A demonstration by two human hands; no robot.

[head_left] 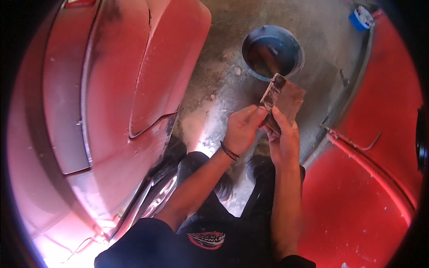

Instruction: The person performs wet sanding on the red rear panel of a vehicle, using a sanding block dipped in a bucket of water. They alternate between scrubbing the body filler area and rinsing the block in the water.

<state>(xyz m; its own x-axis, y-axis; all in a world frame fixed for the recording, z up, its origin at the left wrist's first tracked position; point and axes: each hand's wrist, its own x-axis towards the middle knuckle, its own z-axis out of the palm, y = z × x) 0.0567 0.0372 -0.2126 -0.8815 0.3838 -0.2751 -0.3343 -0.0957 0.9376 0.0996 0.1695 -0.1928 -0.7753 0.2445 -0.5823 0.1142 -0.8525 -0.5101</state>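
Observation:
In front of me both hands grip one flat piece, a brownish sheet of sandpaper [292, 99] with a dark, worn, pale-edged strip along its left side. My left hand [243, 127] pinches the lower left edge between thumb and fingers. On the lower right, my right hand [284, 139] holds it with the thumb lying on top and the fingers underneath. Whether a block sits inside the sheet, I cannot tell. Just beyond it, a dark round bucket [298, 47] stands on the floor, with murky liquid and a brownish stick-like shape inside.
A red car body [174, 58] with dull, patchy paint rises on my left. Another bright red panel [353, 201] is at my right, a thin bent rod [357, 145] along its edge. Concrete floor [223, 89] lies between. A blue tub [361, 18] sits far right.

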